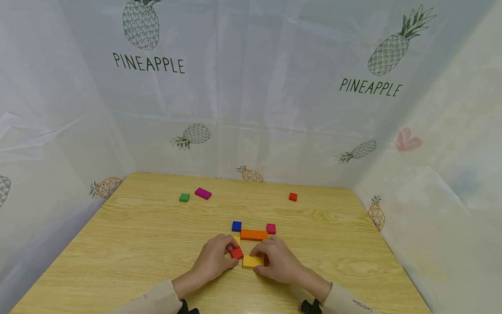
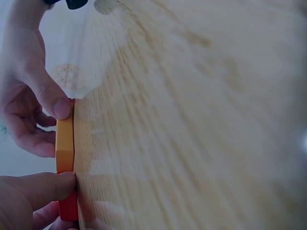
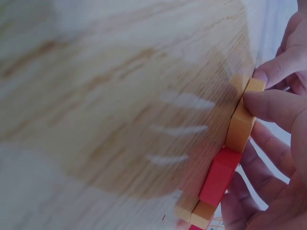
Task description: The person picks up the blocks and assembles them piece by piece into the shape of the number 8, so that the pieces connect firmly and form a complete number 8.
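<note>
Near the table's front, my left hand [image 1: 211, 259] pinches a red block [image 1: 236, 253] between thumb and fingers. Beside it, my right hand [image 1: 279, 261] pinches a longer yellow block [image 1: 252, 261], its thumb on the near side. In the left wrist view the yellow block [image 2: 64, 143] and the red block [image 2: 68, 206] lie end to end on the table. Another red block [image 3: 220, 175], mostly covered by the right hand in the head view, adjoins the yellow one in the right wrist view. Behind the hands lies a long orange block [image 1: 254, 235].
A blue block [image 1: 236, 226] and a pink block [image 1: 271, 228] stand at the orange block's far corners. Farther back on the wooden table [image 1: 137, 235] lie a green block [image 1: 184, 197], a purple block [image 1: 203, 193] and a red cube [image 1: 293, 197]. Pineapple-printed sheeting [image 1: 251, 96] surrounds the table.
</note>
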Available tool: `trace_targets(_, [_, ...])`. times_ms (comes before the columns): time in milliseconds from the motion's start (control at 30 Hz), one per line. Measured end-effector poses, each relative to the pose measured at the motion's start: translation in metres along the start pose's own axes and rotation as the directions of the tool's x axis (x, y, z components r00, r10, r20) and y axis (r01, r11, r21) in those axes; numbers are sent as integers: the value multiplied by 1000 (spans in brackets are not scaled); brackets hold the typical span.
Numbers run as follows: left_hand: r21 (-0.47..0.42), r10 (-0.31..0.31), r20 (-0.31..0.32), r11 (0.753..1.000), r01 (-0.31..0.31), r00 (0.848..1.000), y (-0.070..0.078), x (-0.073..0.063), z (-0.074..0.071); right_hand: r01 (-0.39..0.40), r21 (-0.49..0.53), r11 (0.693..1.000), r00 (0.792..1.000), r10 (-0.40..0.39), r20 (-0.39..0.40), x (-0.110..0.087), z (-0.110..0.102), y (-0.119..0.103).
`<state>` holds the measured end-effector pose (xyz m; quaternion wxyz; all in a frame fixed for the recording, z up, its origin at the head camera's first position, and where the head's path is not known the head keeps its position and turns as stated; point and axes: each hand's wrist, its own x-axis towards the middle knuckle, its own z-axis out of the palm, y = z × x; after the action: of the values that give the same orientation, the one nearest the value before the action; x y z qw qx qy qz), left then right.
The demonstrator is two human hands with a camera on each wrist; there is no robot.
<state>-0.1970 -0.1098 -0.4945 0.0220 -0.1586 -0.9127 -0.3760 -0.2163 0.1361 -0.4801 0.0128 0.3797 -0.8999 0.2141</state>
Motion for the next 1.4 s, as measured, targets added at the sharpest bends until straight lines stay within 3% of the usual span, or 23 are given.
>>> trace_targets(1400, [11,-6,-3,1000,6,1000,0,1,0,-18,23,1000,1000,18,8,-1,-3,-1])
